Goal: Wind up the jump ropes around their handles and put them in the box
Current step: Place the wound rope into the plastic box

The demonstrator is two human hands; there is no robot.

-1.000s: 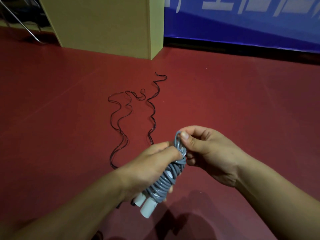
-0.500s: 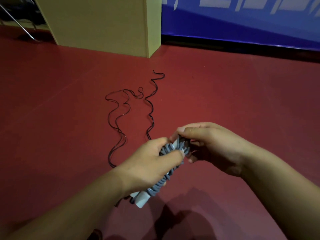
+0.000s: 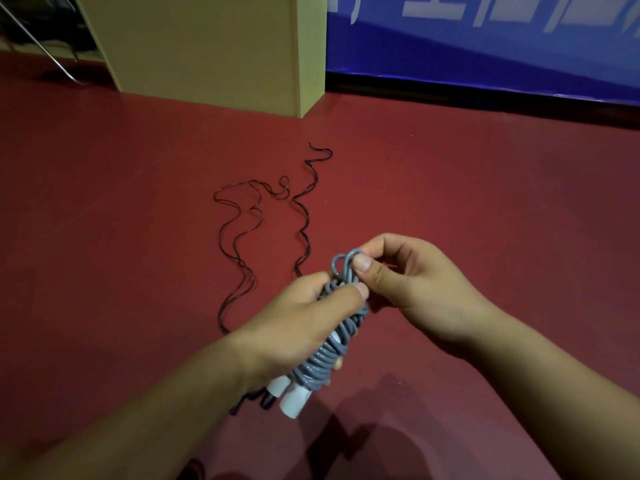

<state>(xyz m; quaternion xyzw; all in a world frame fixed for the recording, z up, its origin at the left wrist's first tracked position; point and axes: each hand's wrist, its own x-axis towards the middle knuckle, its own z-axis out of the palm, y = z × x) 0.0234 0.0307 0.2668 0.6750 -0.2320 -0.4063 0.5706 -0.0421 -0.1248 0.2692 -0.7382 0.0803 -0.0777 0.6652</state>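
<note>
Grey rope wound on white handles, gripped by left hand above floor. Right hand pinches last loop. Cord likely light, springy; hold coils mid-bundle. Black rope loose on floor. Box possibly off-view.

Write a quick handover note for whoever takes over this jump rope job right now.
Left hand: grips the grey jump rope, wound around its white handles.
Right hand: pinches the last grey loop at the top of the bundle.
Black jump rope: lies unwound on the red floor, stretching away from the hands.
Done: grey rope nearly wound.
Left: secure the loop, wind the black rope, put both in the box; no box is clearly in view.
</note>
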